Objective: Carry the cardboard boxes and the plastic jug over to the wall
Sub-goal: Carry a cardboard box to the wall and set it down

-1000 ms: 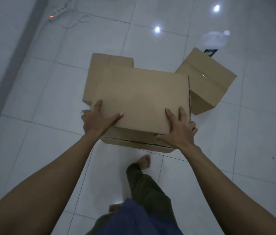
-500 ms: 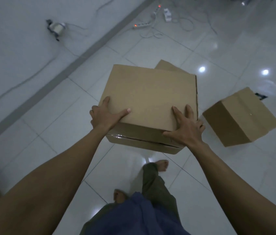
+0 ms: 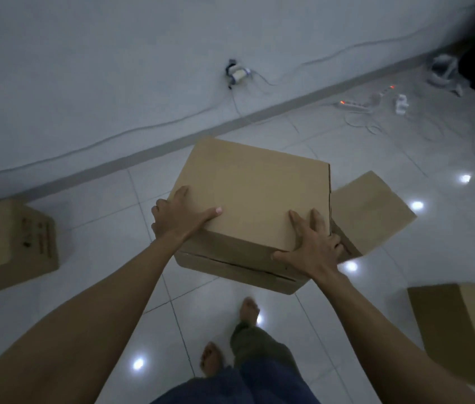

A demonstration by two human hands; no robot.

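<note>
I hold a large brown cardboard box (image 3: 255, 193) off the floor in front of me. My left hand (image 3: 179, 214) grips its near left corner and my right hand (image 3: 312, 246) grips its near right corner, thumbs on top. A second box (image 3: 370, 205) lies on the floor behind it to the right. A third box (image 3: 469, 333) sits at the right edge. A printed box (image 3: 11, 246) stands at the left, close to the wall (image 3: 113, 68). No plastic jug is in view.
A grey baseboard (image 3: 148, 158) runs along the wall's foot. A cable and a plug (image 3: 237, 74) hang on the wall. Power strips (image 3: 355, 104) and loose white cords lie on the tiles at the far right. My bare feet (image 3: 249, 312) stand on white tiles.
My view has swung left toward the wall with the box still held in both hands. The wall now fills the top, and a printed box has come into sight at the left.
</note>
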